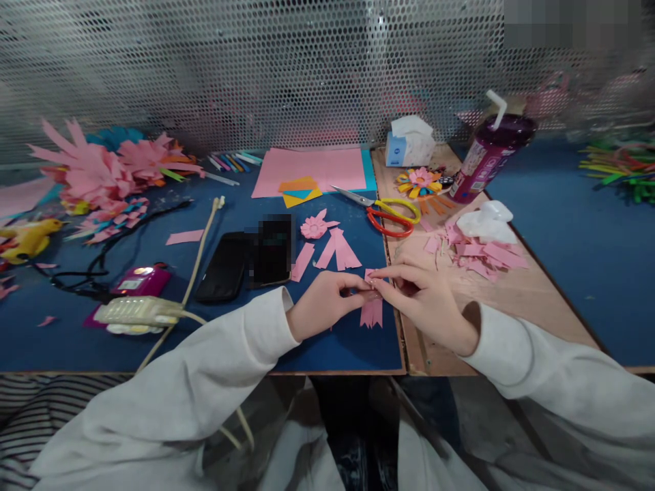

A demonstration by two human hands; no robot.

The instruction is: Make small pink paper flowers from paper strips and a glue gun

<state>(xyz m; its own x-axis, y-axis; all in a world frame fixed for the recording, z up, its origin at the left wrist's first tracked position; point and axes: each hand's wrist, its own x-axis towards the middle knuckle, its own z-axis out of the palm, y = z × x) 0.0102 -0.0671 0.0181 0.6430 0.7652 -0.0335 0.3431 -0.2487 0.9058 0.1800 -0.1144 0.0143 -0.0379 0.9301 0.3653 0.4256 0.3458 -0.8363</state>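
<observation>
Between my two hands is a pink paper strip (372, 314) with notched lower ends, above the front part of the blue table. My left hand (330, 300) pinches it from the left, thumb and forefinger together. From the right, my right hand (424, 296) has its fingertips closed on the same strip, meeting the left fingertips. The fingers cover its upper part. Just beyond lie more cut pink strips (338, 251) and a small pink paper flower (314, 226). Scissors (391, 215) with red and yellow handles rest farther back, blades pointing left.
Two dark phones (222, 266) lie left of my hands, near a power strip (138, 312) and cables. Pink scraps (486, 256), a purple bottle with a straw (484, 160) and a tissue box (409, 144) stand right. Paper flowers (102, 170) crowd the back left, before a perforated metal panel (307, 75).
</observation>
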